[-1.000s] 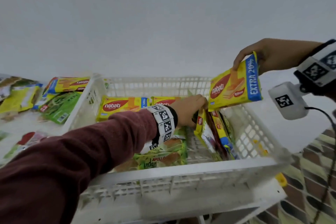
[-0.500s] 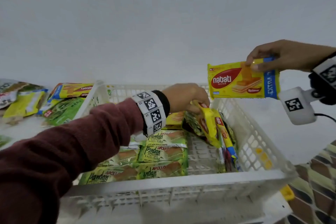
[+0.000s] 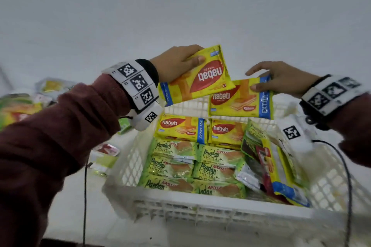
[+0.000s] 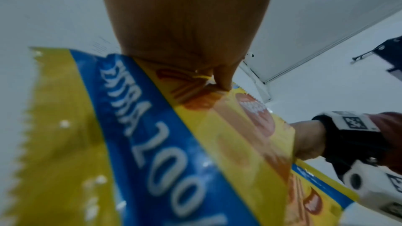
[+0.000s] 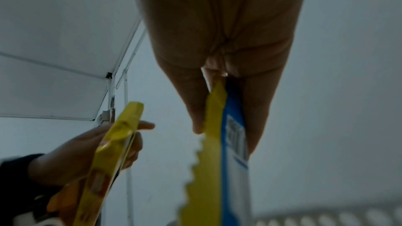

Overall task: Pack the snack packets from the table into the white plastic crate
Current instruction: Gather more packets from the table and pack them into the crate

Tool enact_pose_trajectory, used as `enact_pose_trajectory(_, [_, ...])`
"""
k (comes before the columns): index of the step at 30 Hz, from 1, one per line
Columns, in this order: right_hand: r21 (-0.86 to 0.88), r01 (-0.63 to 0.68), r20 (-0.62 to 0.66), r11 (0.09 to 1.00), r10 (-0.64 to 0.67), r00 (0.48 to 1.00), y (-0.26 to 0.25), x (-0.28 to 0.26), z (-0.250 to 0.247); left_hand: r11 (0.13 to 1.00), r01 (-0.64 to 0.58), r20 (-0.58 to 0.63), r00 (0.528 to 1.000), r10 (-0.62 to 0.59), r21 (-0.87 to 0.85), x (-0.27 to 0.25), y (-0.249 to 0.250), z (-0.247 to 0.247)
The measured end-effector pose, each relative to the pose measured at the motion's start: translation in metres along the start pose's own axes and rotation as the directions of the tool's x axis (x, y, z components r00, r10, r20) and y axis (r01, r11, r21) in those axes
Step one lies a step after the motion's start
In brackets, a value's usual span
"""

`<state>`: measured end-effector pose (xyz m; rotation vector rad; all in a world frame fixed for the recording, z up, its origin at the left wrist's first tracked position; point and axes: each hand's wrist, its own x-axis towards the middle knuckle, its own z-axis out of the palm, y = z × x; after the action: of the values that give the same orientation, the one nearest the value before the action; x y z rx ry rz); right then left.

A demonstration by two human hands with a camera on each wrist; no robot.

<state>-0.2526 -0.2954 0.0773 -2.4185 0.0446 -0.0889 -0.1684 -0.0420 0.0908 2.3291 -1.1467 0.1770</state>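
Two yellow wafer packets held above the white crate [image 3: 200, 214]: left hand [image 3: 176, 62] fingers clamped on the tilted packet [image 3: 198, 78], right hand [image 3: 281, 78] pinching the other packet [image 3: 241, 100]. Overlapping corners; could snag or slip on release, landing crooked on the packed rows.

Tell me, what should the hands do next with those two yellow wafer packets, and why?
Probably lower them onto the wafer row at the far end of the white crate. The left hand and right hand each hold a Nabati packet above that end, where two matching packets already lie flat. Stacking there would keep the same kind together.
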Motion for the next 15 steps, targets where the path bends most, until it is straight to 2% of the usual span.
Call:
enact_pose_trajectory(4, [0.114,-0.009,0.056,0.993,0.003,0.998,-0.014,0.032,0.061,0.993,0.116,-0.014,0.993,-0.116,0.004,-0.011,-0.024,-0.013])
enact_pose_trajectory(8, [0.175,-0.068,0.124,0.982,0.046,0.991,-0.020,0.054,0.109,0.984,0.176,0.000,0.984,-0.176,-0.018,-0.017,-0.037,-0.019])
enact_pose_trajectory(11, [0.071,-0.031,0.102,0.997,0.024,0.994,-0.015,0.068,0.133,0.981,0.188,0.015,0.982,-0.187,-0.046,-0.017,-0.043,-0.021])
enact_pose_trajectory(15, [-0.172,-0.016,0.027,0.985,0.021,0.999,-0.010,0.076,0.157,0.982,0.148,0.002,0.989,-0.149,-0.116,-0.017,-0.048,-0.024])
